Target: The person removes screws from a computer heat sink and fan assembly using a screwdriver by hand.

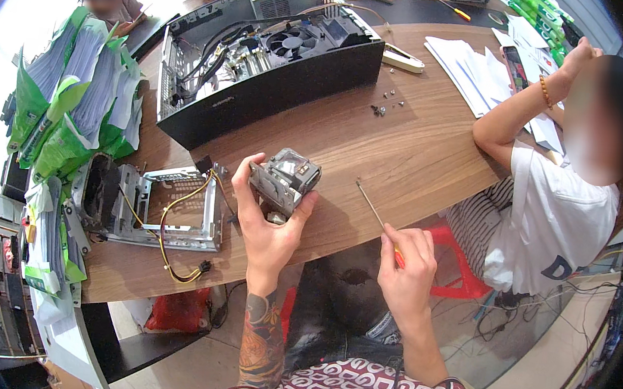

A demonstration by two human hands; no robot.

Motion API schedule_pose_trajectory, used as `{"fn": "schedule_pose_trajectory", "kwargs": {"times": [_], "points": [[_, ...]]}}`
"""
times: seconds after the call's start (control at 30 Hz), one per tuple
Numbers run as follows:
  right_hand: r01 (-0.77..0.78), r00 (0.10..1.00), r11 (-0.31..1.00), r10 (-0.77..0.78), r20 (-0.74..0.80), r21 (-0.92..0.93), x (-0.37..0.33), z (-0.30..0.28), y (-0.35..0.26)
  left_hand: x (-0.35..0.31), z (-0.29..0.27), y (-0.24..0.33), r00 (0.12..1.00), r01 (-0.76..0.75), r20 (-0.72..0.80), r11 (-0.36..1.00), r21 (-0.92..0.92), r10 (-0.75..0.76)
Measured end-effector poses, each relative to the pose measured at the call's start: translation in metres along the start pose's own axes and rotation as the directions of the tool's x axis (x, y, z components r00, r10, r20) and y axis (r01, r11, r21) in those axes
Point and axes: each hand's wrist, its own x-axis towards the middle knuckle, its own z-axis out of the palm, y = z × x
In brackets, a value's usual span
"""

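Observation:
My left hand (269, 241) is raised over the table's near edge, its thumb and fingers closed round a small boxy metal computer part (293, 169) with a flat perforated plate on one side. In my right hand (411, 268) is a screwdriver (372, 206) with a thin shaft and a red-yellow handle. Its tip points up and away to the left, apart from the metal part. Left of my left hand lies a silver metal drive frame (185, 241), with a yellow and black cable (163, 234) draped over it. Small loose screws (379, 111) lie farther off on the wood.
An opened black computer case (276, 90) with fan and wiring exposed fills the far middle of the wooden table (405, 158). Green-wrapped paper stacks (73, 104) stand at left. White papers (465, 74) lie far right. A person (541, 224) in white sits at right; others are beyond.

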Motion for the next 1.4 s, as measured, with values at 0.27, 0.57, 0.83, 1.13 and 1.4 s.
{"fn": "schedule_pose_trajectory", "kwargs": {"times": [0.27,0.57,0.83,1.13,1.4], "points": [[0.018,0.999,1.0,-0.018,-0.028,0.015,0.0,-0.002,-0.004,-0.001,-0.002,0.001,1.0,0.021,-0.009,1.0,-0.002,-0.021],[-0.061,0.997,0.991,0.066,-0.037,0.117,0.005,-0.003,-0.01,0.0,0.002,0.004,1.0,-0.027,-0.011,0.997,0.066,0.027],[0.019,0.997,0.999,-0.017,-0.077,0.025,0.001,0.01,0.003,-0.001,0.001,0.004,0.998,0.06,0.016,0.998,0.017,-0.06],[0.012,0.992,0.999,-0.008,-0.125,0.031,0.0,0.005,-0.002,-0.002,0.0,0.008,0.996,0.085,0.021,0.996,0.002,-0.085],[-0.01,0.999,1.0,0.011,-0.045,0.028,-0.002,0.008,0.002,-0.002,0.001,0.006,0.998,0.062,0.029,0.998,0.015,-0.063]]}}
